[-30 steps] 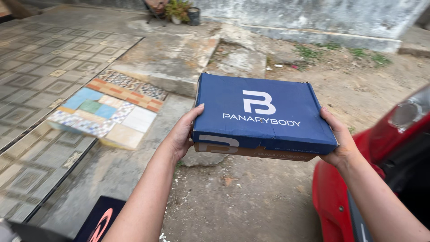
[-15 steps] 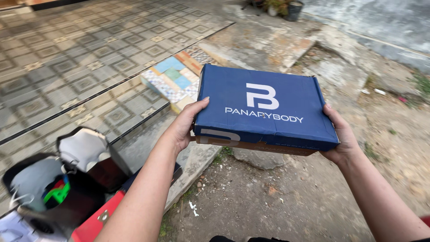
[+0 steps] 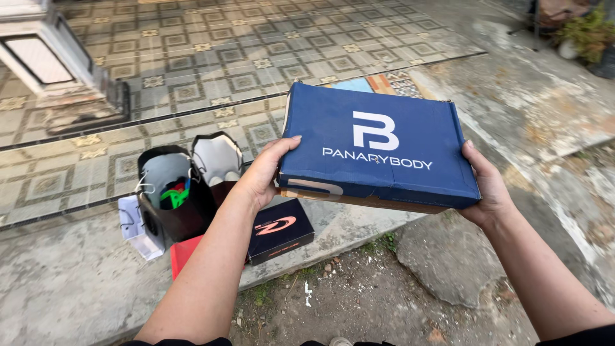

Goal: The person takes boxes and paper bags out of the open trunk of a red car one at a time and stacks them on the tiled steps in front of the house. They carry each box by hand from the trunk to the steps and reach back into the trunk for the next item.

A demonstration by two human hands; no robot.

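Head view: your left hand (image 3: 264, 176) and right hand (image 3: 488, 189) clamp a blue box (image 3: 378, 150) by its L and R edges, held level in mid-air. Below-left, black bags (image 3: 176, 192) and a black-red box (image 3: 278, 234) sit near the concrete step (image 3: 77, 282) edge.

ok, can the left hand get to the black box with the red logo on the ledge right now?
Probably not yet: the left hand grips one side of the blue box, with the right hand on the other. The black box lies below the left forearm, uncovered, so it could reach once freed.

flat blue box (image 3: 378, 150) midair; black box (image 3: 280, 230) below-left
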